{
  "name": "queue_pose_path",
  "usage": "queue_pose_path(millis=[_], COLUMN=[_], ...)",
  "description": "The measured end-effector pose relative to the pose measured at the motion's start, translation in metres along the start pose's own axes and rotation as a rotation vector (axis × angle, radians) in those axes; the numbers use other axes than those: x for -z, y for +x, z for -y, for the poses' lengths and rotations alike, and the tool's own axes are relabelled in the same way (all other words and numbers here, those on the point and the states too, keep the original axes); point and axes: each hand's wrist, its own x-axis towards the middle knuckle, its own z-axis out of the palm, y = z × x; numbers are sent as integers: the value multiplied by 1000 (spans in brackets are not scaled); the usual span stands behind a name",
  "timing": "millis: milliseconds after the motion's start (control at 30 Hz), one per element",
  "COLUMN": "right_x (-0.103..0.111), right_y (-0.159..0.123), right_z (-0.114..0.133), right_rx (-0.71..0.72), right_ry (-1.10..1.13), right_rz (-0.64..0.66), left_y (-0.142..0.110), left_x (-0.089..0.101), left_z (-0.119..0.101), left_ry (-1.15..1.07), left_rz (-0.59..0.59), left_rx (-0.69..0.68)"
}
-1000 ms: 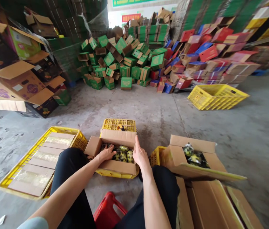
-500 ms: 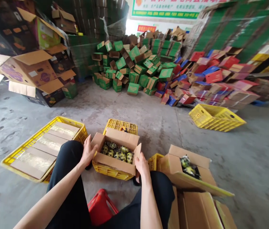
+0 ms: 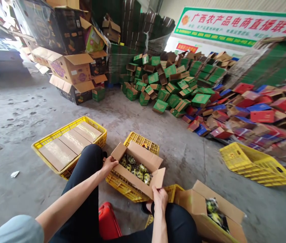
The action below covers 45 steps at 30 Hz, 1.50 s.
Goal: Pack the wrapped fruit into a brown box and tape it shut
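In front of me an open cardboard box (image 3: 137, 178), holding several wrapped yellow-green fruits (image 3: 135, 171) with dark patches, rests on a yellow plastic crate (image 3: 126, 190). My left hand (image 3: 109, 165) grips the box's left end by its flap and corner. At the near right corner, my right hand (image 3: 160, 196) has its fingers closed on the cardboard beside the raised right flap (image 3: 158, 178). Part of the fingers of both hands is hidden. The far flap stands up.
Taped cartons (image 3: 73, 143) fill a yellow crate (image 3: 37, 146) on the left. Another open carton (image 3: 196, 211) with wrapped fruit stands at the right. A red stool (image 3: 107, 222) is between my legs. Beyond lie heaped green boxes (image 3: 160, 105), red and blue boxes (image 3: 261, 116), and a yellow crate (image 3: 254, 168).
The view has swung left and tilts, so everything sits further right. My left fingers, spread along the flap before, now close on it. My right hand grips the near right corner, and the right flap shows more.
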Motion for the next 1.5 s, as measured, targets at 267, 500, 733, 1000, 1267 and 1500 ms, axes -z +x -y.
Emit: queue_pose_path(millis=[267, 500, 733, 1000, 1267, 1500], right_x=[-19, -23, -36, -51, -47, -48], right_y=[-4, 3, 2, -2, -10, -3], right_z=[-15, -19, -23, -16, -11, -24], right_rx=[-100, -84, -14, 92, 151, 180], right_ry=[346, 338, 363, 288, 251, 294], right_rz=[-97, -138, -181, -369, -443, -486], left_y=[4, 4, 2, 6, 7, 7], left_x=[-11, -13, -9, -9, -10, -8], left_z=[3, 9, 10, 23, 25, 20], left_ry=[14, 32, 163, 279, 386, 441], left_rz=[-48, -81, -94, -90, -110, -43], left_rx=[-59, -149, -244, -494, -621, -706])
